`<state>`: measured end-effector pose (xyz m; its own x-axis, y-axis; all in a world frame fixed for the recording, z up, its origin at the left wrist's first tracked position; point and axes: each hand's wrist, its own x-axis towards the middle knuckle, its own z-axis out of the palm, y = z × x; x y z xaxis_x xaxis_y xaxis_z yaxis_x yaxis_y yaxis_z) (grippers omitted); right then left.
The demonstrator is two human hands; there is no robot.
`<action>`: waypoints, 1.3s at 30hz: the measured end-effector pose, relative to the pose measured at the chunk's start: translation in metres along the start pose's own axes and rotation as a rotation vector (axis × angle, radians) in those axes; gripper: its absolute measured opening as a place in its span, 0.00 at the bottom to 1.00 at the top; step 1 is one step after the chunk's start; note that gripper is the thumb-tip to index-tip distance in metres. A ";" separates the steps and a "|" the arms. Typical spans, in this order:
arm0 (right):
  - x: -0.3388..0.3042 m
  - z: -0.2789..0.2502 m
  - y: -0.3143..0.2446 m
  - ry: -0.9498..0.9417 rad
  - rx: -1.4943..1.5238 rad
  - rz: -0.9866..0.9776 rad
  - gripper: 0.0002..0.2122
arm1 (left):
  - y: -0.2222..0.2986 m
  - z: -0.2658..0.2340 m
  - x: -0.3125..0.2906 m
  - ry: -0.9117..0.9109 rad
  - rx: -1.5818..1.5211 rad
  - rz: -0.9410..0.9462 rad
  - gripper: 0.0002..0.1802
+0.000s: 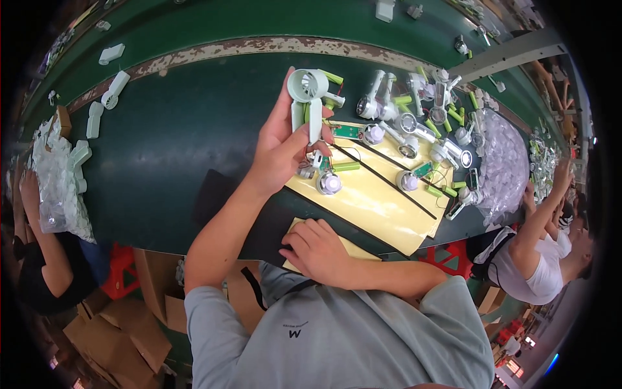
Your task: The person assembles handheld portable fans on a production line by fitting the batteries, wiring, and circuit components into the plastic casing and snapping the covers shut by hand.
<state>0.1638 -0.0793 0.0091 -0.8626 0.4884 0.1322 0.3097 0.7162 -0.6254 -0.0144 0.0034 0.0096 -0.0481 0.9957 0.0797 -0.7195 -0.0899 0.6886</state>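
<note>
Raised over the table, my left hand grips a pale green handheld fan housing, round head up, with a green cell and wires partly showing behind it. At the table's near edge, my right hand lies on a small yellow sheet, fingers bent; what is under the fingertips is hidden. Between the hands and beyond, a larger yellow sheet with black strips carries fan motors, a green circuit board and a green cell.
Several white fan assemblies with green cells crowd the right side beside a plastic bag of parts. Pale housings and another bag lie at left. A metal post crosses upper right. People work on both sides.
</note>
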 end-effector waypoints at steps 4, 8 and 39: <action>-0.005 -0.010 0.011 -0.089 0.135 -0.156 0.08 | 0.002 0.000 -0.004 0.006 0.031 0.008 0.44; -0.016 -0.039 0.022 -0.189 0.340 -0.194 0.07 | 0.002 0.000 -0.003 -0.005 0.051 0.027 0.43; 0.070 -0.159 0.065 0.038 -0.081 -0.294 0.08 | 0.010 0.020 -0.018 -0.197 0.398 -0.346 0.33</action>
<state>0.1875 0.0804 0.0998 -0.9049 0.2713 0.3280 0.0810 0.8662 -0.4930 -0.0064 -0.0156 0.0294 0.3019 0.9489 -0.0921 -0.3519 0.2007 0.9143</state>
